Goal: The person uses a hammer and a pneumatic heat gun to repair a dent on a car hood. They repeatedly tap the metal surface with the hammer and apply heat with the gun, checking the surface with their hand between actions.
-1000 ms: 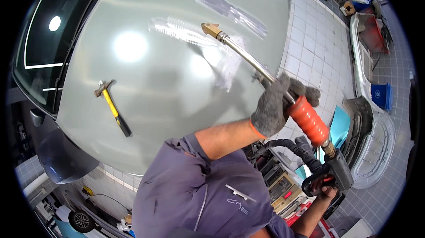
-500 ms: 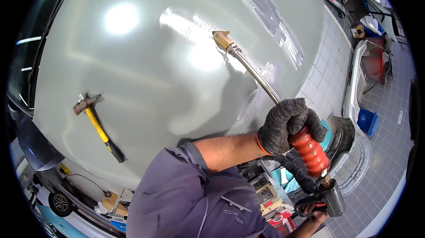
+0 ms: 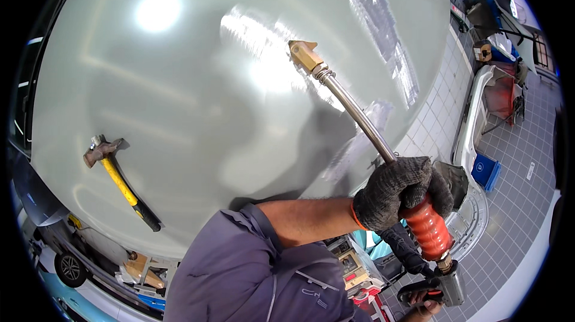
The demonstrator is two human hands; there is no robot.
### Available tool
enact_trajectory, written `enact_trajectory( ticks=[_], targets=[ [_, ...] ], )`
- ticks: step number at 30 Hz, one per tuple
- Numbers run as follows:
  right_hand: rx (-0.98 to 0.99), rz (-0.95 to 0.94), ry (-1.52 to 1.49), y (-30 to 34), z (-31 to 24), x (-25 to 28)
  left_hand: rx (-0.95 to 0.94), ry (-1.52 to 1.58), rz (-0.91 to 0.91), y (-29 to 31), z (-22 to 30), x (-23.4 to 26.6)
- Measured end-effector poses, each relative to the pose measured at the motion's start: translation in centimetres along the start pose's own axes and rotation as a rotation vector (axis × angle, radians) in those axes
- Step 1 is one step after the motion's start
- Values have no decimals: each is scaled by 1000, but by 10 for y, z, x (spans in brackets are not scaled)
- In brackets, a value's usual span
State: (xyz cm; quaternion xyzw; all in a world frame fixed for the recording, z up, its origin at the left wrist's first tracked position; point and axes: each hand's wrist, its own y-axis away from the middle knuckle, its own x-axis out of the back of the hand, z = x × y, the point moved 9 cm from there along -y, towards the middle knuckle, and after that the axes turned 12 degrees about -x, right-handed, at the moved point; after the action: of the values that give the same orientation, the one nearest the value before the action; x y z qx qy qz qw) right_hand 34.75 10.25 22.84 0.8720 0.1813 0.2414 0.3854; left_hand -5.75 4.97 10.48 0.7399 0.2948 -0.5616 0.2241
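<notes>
My left hand (image 3: 402, 193), in a dark knit glove with an orange cuff, is closed around the upper end of a red ribbed grip (image 3: 429, 233) on a long slide-hammer dent puller. The puller's steel rod (image 3: 362, 120) runs up to a brass tip (image 3: 306, 57) over a shiny sanded strip (image 3: 254, 32) on a grey-green car panel (image 3: 179, 94); whether it touches, I cannot tell. At the lower right, my right hand (image 3: 430, 306) is partly hidden, its fingers curled around the puller's dark pistol handle (image 3: 450, 286).
A hammer (image 3: 123, 184) with a yellow and black handle lies on the panel's left side. Another bare-metal strip (image 3: 377, 23) crosses the upper right. Beyond the panel edge, a loose bumper (image 3: 476, 112) and a blue box (image 3: 485, 172) rest on the tiled floor. Tools (image 3: 359, 268) crowd below.
The whole view has shifted slightly, with the hammer now lower left and the hands somewhat lower in the picture. Both hands keep their grip, and the brass tip stays over the same sanded strip.
</notes>
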Motion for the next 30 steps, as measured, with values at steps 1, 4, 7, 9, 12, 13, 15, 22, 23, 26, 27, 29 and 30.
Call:
enact_trajectory(
  ticks=[1,4,7,9,12,13,15,22,23,26,27,29,30],
  targets=[
    [3,0,4,-1,-1,-1,-19,-21,-14,-2,3,-3],
    [22,-21,12,-6,-7,-4,-48,-7,-15,-4,2,-9],
    [57,-69,21,-12,-15,-6,-39,86,85,-4,2,5],
    [93,-115,22,-18,-20,-7,-118,24,184,-14,19,17],
    [165,-222,22,-33,-31,-13,-155,-20,194,-18,34,25],
    [191,-264,20,-39,-33,-18,-142,-59,223,-9,21,25],
    [221,-347,3,-43,-34,-27,-114,-138,283,7,-12,21],
    [262,-500,-193,-49,-14,-63,-359,-67,421,4,25,28],
    [270,-497,-202,-48,-9,-64,-439,32,419,12,36,4],
    [107,-548,-309,-36,0,-78,-255,335,-182,4,25,17],
    [38,-564,-381,-29,3,-85,-272,343,-261,0,27,13],
    [-26,-566,-498,-33,16,-89,-301,152,-201,-13,34,34],
    [-11,-559,-494,-33,21,-89,-292,80,-54,-14,27,39]
  ],
)
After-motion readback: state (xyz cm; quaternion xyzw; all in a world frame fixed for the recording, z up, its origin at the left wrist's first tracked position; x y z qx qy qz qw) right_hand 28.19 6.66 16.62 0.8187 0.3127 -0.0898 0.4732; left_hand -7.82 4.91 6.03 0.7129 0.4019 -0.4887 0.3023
